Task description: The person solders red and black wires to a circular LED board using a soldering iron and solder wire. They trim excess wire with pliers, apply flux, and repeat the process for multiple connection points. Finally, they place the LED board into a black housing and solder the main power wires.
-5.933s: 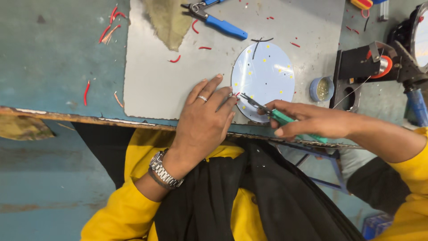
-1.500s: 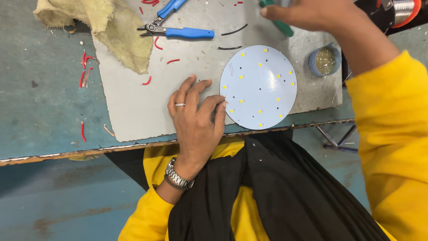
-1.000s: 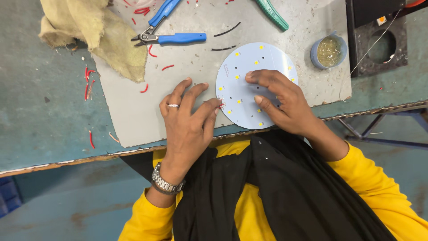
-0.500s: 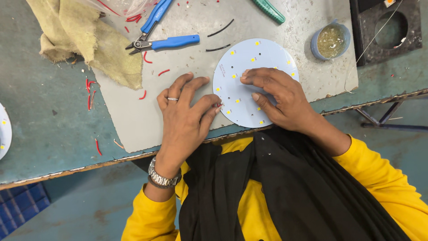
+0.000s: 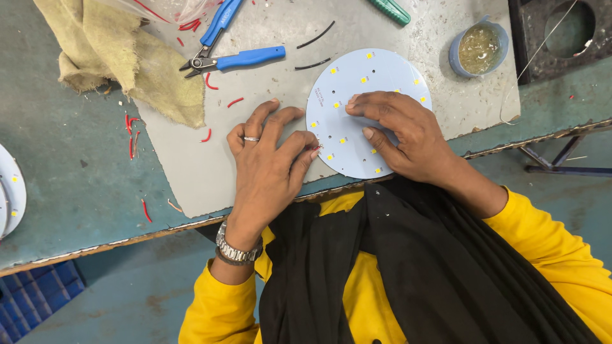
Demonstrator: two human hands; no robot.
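White round board (image 5: 357, 95) lies under the flat open right hand (image 5: 401, 130), left hand (image 5: 271, 162) open at its edge.

place: small electronics assembly workshop | bench: worn teal worktable (image 5: 76, 172) with grey mat (image 5: 191, 165) | tools: blue cutters (image 5: 233, 58), green-handled tool (image 5: 390, 9) | parts: round white LED board (image 5: 357, 86), red wire offcuts (image 5: 132, 135), small pot of flux-like paste (image 5: 478, 46) | extra: dirty rag (image 5: 108, 54)
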